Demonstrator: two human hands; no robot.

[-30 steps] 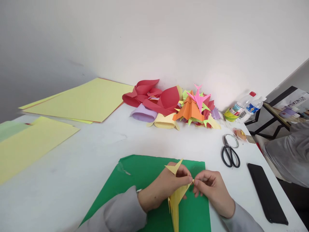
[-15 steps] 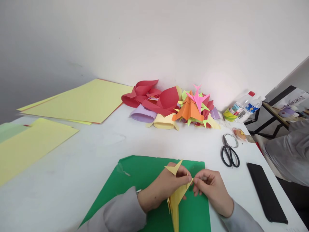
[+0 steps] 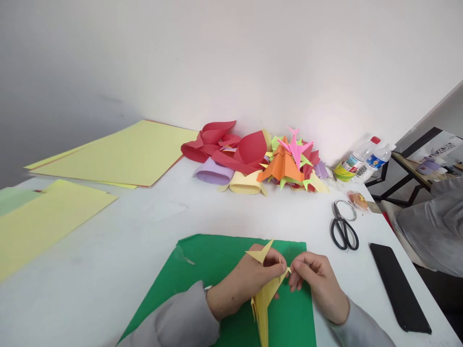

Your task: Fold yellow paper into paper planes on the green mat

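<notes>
A folded yellow paper figure [image 3: 264, 301] with a pointed wing sticking up is held over a green paper sheet [image 3: 202, 270] on the white table [image 3: 144, 226]. My left hand [image 3: 242, 282] is wrapped round the figure's body. The fingers of my right hand [image 3: 318, 284] pinch a small tip of the same figure at its right side. Both hands sit close together near the table's front edge.
A heap of coloured folded paper shapes [image 3: 260, 161] lies at the back by the wall. Large yellow sheets [image 3: 115, 154] lie at the left. Black scissors [image 3: 343, 231], a black phone [image 3: 400, 286] and plastic bottles [image 3: 365, 156] are at the right. Another person's grey sleeve [image 3: 430, 226] shows at the right edge.
Hardly anything differs: my hands keep their hold on the yellow figure, and the view has shifted very slightly.
</notes>
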